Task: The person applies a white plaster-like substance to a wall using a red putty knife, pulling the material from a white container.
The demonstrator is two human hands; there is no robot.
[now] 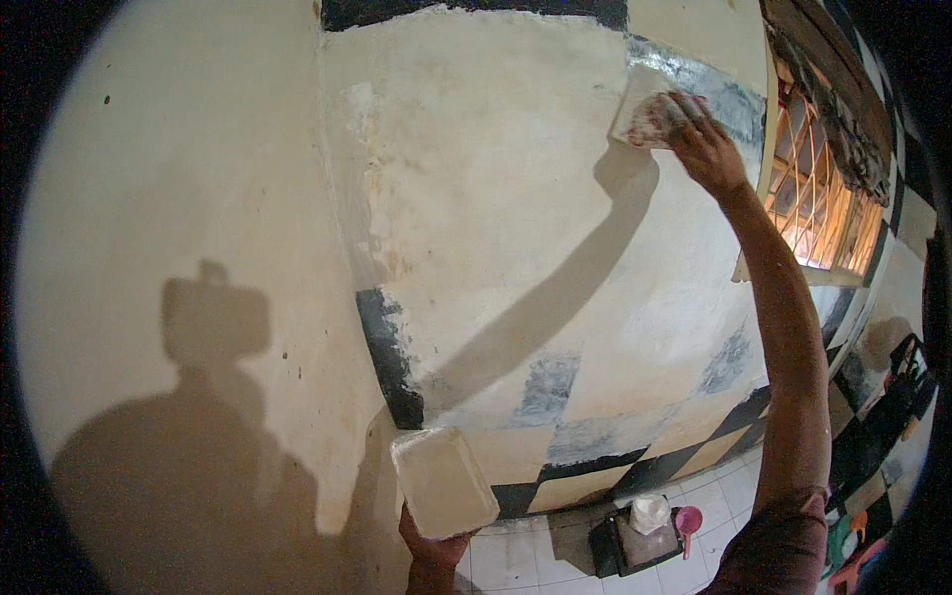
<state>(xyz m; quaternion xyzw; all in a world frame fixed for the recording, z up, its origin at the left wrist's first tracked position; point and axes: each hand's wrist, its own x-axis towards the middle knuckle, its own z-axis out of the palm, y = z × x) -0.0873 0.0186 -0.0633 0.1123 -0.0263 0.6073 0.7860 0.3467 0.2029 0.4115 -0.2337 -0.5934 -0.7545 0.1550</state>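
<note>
My right hand (706, 139) is raised to the upper right of the wall (496, 178), its fingers closed on a flat, pale, squarish spreader (640, 99) smeared with white. That piece lies against the wall beside a dark patch (714, 84) thinly covered with white. Low in front, my left hand (434, 545) grips a shallow off-white rectangular tray (446, 486) from below. I cannot tell whether the tray's pale inside is paste or bare bottom. Whitish coating covers much of the wall, with dark squares showing through.
A barred window (813, 178) with a dark curtain (843, 109) is at the right. On the tiled floor (506, 560), a dark box-like stand (635, 540) bears a white bag (650, 513), beside a pink dipper (687, 521). A plain wall (198, 149) rises at the left.
</note>
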